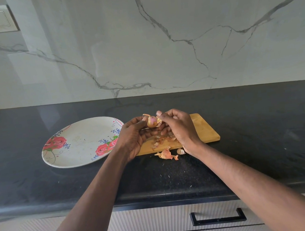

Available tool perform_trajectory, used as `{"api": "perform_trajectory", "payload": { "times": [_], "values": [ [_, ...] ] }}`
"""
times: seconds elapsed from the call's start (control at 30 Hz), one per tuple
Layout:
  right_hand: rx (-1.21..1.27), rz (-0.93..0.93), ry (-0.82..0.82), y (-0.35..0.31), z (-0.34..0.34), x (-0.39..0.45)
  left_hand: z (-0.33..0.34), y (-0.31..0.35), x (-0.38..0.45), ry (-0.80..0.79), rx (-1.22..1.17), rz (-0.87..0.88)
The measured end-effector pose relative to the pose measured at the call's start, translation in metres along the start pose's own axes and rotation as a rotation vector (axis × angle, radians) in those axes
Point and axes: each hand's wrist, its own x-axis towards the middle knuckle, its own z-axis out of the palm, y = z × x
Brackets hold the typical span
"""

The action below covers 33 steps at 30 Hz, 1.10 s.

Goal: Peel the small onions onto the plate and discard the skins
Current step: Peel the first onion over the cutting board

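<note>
I've got one small onion [152,122] up in the air between both hands, above the far left corner of the cutting board [204,130]. My left hand [131,138] cradles it, thumb and fingers curled round its left side so it can't roll. My right hand [179,126] comes in from the right, fingertips pinched on a flap of skin at the onion's right side. That's my peeling grip: one hand anchors, the other pulls.

The onion is round and little. Its upper part shows smooth, glossy pink flesh, while the lower part still wears dry golden-brown skin, and a papery curl sticks up from its top. I'd say it's partly peeled.

I'm working over the board so the scraps drop there. The loose skins [163,139] are thin, crinkled, orange-tan flakes, heaped on the board's near edge under my hands, and a few have spilled onto the speckled black stone tabletop [60,182] just in front. A pale bit lies there too; I can't tell what it is.

The plate [78,142] sits to the left, touching or nearly touching the board, close for a short drop. It's round, cream, printed with red roses, and I see no peeled onion on it yet.
</note>
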Motion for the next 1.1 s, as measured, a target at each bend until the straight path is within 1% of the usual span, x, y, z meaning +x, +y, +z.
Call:
{"api": "perform_trajectory", "payload": {
  "times": [0.3, 0.57, 0.77, 1.1],
  "values": [
    [-0.073, -0.015, 0.027, 0.0035, -0.0010, 0.0030, -0.0015, -0.0014, 0.0033, -0.004, -0.009, 0.026],
    [-0.084, 0.005, 0.020, 0.0037, -0.0011, 0.0030, -0.0017, -0.0005, 0.0017, 0.037, -0.021, -0.008],
    [-0.055, -0.004, 0.014, -0.0009, -0.0008, -0.0004, -0.0006, -0.0012, 0.0017, 0.049, -0.004, -0.005],
    [-0.038, -0.024, 0.076, 0.0025, -0.0005, 0.0009, -0.0002, -0.0022, 0.0011, 0.054, 0.005, 0.050]
  ]
}}
